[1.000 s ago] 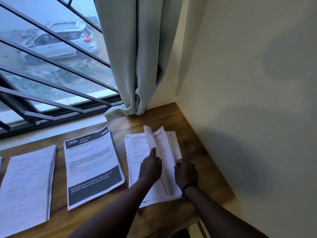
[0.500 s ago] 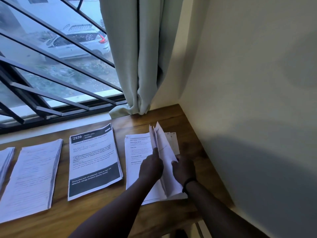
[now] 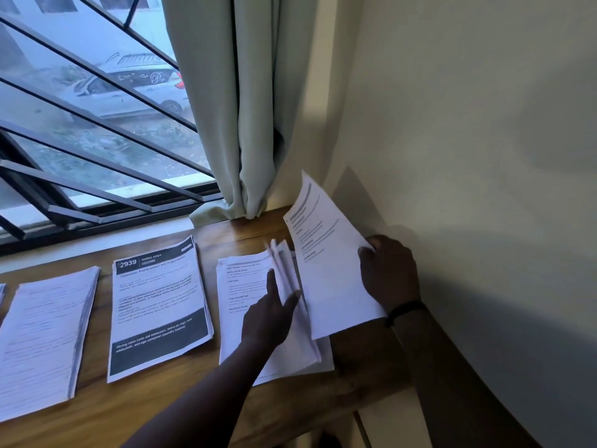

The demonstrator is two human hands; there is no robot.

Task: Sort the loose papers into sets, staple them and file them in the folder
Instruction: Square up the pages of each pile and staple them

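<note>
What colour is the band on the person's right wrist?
Black; the thin wristband shows best in the head view.

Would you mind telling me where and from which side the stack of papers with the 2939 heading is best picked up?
Grip the 2939 stack at its near short edge, from the person's side. It lies flat on the wooden table, apart from its neighbours, so fingers can probably slide under that edge, thumb on top, to pinch all the sheets together.

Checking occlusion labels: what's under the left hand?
The left hand lies flat on the rightmost paper stack, fingers by its fanned right edge. The wooden table is below. Print under the palm is hidden. The right hand holds a lifted sheet.
</note>
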